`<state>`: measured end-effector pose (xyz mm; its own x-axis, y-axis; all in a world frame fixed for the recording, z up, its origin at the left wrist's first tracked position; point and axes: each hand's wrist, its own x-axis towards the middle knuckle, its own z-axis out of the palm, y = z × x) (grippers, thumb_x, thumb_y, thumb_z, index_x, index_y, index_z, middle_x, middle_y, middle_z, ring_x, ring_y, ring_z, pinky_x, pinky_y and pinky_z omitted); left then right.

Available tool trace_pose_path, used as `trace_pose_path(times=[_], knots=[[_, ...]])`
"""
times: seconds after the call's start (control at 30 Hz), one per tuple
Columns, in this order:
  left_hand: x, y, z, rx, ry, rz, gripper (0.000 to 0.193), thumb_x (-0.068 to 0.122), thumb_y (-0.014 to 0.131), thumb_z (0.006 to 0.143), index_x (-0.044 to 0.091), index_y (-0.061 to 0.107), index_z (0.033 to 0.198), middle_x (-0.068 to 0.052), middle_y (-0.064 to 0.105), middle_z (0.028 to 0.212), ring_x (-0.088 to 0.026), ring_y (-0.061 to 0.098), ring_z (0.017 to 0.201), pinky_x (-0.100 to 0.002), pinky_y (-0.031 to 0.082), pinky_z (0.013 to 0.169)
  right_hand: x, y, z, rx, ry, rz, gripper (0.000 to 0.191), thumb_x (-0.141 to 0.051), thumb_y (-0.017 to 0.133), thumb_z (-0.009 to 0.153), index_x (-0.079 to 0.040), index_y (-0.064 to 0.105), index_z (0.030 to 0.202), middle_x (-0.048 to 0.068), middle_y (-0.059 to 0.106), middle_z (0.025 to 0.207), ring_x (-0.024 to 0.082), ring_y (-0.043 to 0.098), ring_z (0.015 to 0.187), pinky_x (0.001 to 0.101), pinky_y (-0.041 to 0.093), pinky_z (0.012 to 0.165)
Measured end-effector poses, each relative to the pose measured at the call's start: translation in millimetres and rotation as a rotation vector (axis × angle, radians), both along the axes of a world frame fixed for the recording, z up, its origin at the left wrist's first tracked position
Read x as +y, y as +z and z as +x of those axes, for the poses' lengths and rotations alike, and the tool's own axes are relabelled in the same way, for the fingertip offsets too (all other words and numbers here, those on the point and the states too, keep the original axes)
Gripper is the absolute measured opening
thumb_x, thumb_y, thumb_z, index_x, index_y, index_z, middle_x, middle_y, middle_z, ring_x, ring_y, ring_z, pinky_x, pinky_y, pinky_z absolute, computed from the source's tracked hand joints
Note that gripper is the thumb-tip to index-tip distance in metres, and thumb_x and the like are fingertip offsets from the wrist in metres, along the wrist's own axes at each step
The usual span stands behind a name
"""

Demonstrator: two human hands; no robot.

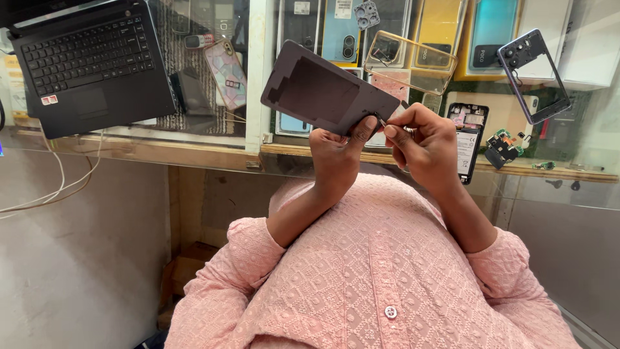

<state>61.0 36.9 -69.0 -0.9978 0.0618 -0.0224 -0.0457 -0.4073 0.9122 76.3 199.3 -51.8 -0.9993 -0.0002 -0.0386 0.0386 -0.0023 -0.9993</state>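
My left hand [339,150] grips the near corner of a dark flat phone back panel [323,87], inner side up, held tilted above the glass counter [213,150]. My right hand [423,139] pinches thin metal tweezers [395,126] whose tip touches the panel's lower right corner, beside my left thumb. Both hands sit close together over the counter's front edge.
A black laptop [87,61] lies at the left. On the glass lie an opened phone with exposed battery [466,139], a clear case [410,61], a purple phone frame [533,74], small loose parts [504,148] and screws [562,184]. Phones and boxes fill the display below. White cables [55,187] hang left.
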Motion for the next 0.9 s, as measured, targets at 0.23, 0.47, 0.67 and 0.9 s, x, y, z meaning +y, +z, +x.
trace_pose_path(times=[0.23, 0.47, 0.67, 0.9], knots=[[-1, -3, -1, 0.023, -0.008, -0.02, 0.011, 0.011, 0.076, 0.099, -0.001, 0.076, 0.1, -0.008, 0.078, 0.092, -0.012, 0.074, 0.083, -0.024, 0.058, 0.073, 10, -6, -6, -0.145, 0.112, -0.159, 0.018, -0.012, 0.068, 0.102, 0.001, 0.062, 0.092, 0.005, 0.061, 0.067, 0.006, 0.051, 0.046, 0.0212, 0.034, 0.037], [-3, -9, -3, -0.016, -0.074, 0.092, 0.014, 0.011, 0.077, 0.098, -0.002, 0.074, 0.103, -0.008, 0.077, 0.094, -0.014, 0.074, 0.085, -0.026, 0.06, 0.076, 19, -9, -13, -0.351, 0.215, -0.456, 0.02, -0.018, 0.071, 0.098, 0.0, 0.063, 0.091, 0.004, 0.062, 0.066, 0.004, 0.046, 0.042, 0.0214, 0.033, 0.035], [-1, -11, -7, -0.065, 0.043, 0.025, 0.015, 0.008, 0.077, 0.098, -0.006, 0.074, 0.102, -0.011, 0.076, 0.092, -0.015, 0.072, 0.081, -0.027, 0.057, 0.072, -3, 4, 7, -0.075, 0.018, 0.083, 0.012, -0.013, 0.072, 0.1, -0.003, 0.066, 0.101, 0.002, 0.065, 0.072, 0.005, 0.058, 0.054, 0.0205, 0.043, 0.044], [-2, -4, -7, -0.028, 0.012, 0.063, 0.017, 0.011, 0.074, 0.099, -0.005, 0.075, 0.103, -0.01, 0.078, 0.095, -0.015, 0.076, 0.086, -0.028, 0.062, 0.079, -11, 10, 18, 0.462, -0.18, 0.673, 0.008, 0.0, 0.077, 0.1, 0.004, 0.071, 0.099, 0.011, 0.069, 0.085, 0.015, 0.064, 0.067, 0.0267, 0.048, 0.06]])
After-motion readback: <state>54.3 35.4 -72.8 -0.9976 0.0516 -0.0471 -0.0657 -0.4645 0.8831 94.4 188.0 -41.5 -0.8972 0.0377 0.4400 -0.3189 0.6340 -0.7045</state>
